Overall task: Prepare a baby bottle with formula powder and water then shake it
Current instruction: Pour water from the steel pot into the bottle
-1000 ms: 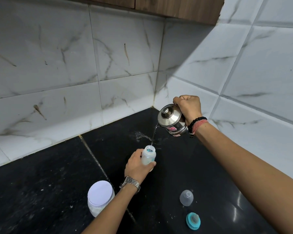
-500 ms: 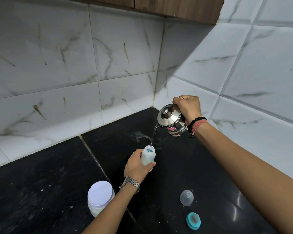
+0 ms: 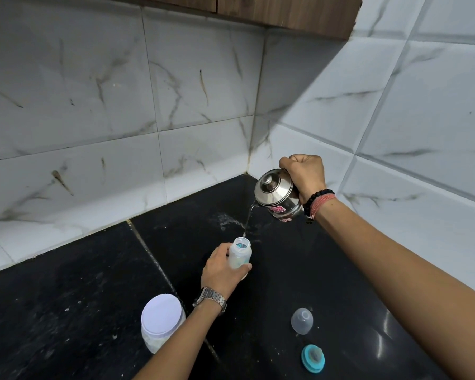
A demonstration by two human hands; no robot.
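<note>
My left hand point(image 3: 222, 271) grips a small translucent baby bottle point(image 3: 239, 253), held upright above the black counter with its mouth uncovered. My right hand point(image 3: 305, 174) holds a shiny steel kettle point(image 3: 277, 194) by its handle, tilted to the left above the bottle. A thin stream of water point(image 3: 248, 220) runs from the spout down into the bottle's mouth. A white-lidded formula jar point(image 3: 161, 320) stands near my left forearm.
The black stone counter point(image 3: 66, 311) meets white marble-patterned wall tiles at the back and right. A clear dome cap point(image 3: 301, 320) and a teal nipple ring point(image 3: 312, 357) lie on the counter at the front right. Wooden cabinets point(image 3: 285, 12) hang overhead.
</note>
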